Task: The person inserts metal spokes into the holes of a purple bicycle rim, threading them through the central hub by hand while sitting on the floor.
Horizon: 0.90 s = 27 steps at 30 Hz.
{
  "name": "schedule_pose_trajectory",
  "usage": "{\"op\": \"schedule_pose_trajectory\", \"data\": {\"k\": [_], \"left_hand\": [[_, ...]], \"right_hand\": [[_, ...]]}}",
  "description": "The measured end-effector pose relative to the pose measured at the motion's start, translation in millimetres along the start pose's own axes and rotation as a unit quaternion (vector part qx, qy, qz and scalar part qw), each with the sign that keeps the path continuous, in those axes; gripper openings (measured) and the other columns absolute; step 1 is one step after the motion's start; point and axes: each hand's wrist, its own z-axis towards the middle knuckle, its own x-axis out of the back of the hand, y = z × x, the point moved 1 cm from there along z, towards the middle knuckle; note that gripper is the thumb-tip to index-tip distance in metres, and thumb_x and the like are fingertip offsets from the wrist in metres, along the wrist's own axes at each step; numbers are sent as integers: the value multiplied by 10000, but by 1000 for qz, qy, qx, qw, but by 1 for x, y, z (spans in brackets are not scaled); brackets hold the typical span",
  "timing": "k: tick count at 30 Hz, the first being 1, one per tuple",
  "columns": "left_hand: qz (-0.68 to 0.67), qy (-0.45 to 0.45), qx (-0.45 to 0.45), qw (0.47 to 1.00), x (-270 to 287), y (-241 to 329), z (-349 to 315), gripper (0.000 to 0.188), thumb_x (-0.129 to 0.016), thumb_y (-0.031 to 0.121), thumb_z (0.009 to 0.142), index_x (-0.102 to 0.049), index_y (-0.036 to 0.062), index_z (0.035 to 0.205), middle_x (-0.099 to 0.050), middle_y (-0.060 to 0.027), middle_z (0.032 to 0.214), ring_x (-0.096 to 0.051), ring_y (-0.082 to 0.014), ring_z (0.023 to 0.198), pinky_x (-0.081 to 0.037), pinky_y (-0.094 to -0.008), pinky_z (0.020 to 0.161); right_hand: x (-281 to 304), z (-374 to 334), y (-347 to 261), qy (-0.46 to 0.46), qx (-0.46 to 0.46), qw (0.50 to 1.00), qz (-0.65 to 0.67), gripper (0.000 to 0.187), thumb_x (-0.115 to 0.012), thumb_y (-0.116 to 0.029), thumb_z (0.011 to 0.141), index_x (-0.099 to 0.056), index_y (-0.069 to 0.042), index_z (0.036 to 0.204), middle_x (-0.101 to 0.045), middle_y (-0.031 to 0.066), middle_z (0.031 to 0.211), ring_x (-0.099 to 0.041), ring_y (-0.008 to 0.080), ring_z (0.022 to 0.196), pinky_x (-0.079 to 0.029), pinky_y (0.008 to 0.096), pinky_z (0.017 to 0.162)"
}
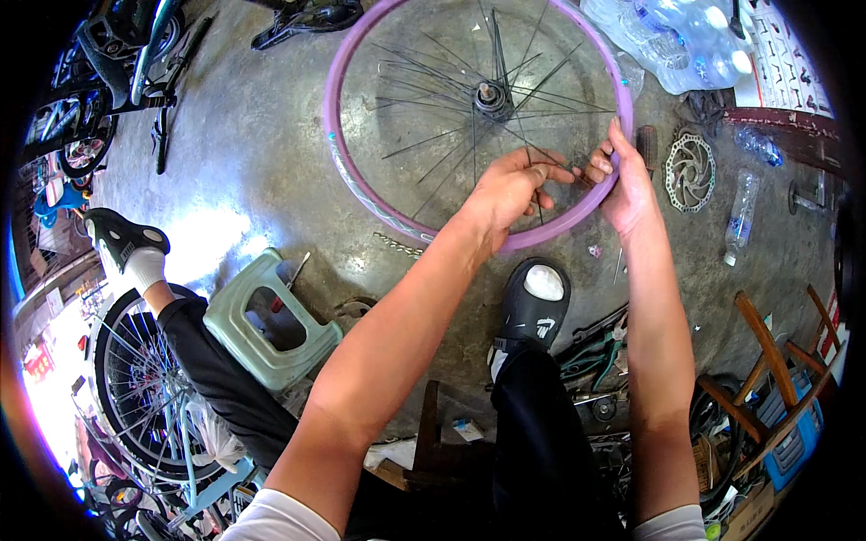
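Note:
A purple bicycle rim (338, 167) lies before me, its lower right side tipped toward my hands. Inside it is a dark hub (492, 101), from which several thin black spokes (433, 137) fan out, many with loose ends short of the rim. My left hand (519, 189) reaches inside the rim at its lower right, finger and thumb pinched on a spoke. The right hand (624, 185) grips the rim at the right, thumb up along its outer side and fingers curled through to the inside. The fingertips of both hands nearly meet.
A brake disc (690, 173) lies right of the rim, near a plastic bottle (741, 216) and wrapped bottles (690, 45). A pale green stool (271, 316) stands left of my arms. Pliers (600, 356) and other tools lie beside my right shoe (532, 307). A wooden frame (767, 352) stands lower right.

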Motion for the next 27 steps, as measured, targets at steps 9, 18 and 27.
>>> {"op": "schedule_pose_trajectory", "data": {"k": [9, 18, 27], "left_hand": [[-28, 7, 6, 1000, 5, 8, -3, 326, -451, 295, 1064, -591, 68, 1251, -717, -41, 1108, -558, -86, 749, -445, -245, 699], [-57, 1, 72, 996, 5, 17, 3, 390, -445, 390, 1061, -589, 83, 1253, -689, -82, 1151, -652, -206, 950, -503, -332, 836], [-62, -33, 109, 992, 15, 22, 2, 424, -439, 390, 1060, -544, 73, 1321, -673, -205, 1158, -719, -322, 913, -584, -427, 768]], "right_hand": [[-8, 0, -11, -6, -15, 1000, -7, 373, -615, -481, 990, -480, -163, 851, -408, -42, 614, -457, 163, 588, -486, 400, 801], [-14, -5, -19, -26, -15, 997, -65, 360, -524, -491, 1027, -518, -132, 1050, -731, 148, 1014, -691, 258, 906, -492, 428, 848], [14, 3, -34, -6, 47, 959, -280, 721, -465, -706, 956, -634, -26, 1126, -725, 110, 1024, -646, 190, 884, -477, 340, 824]]}}
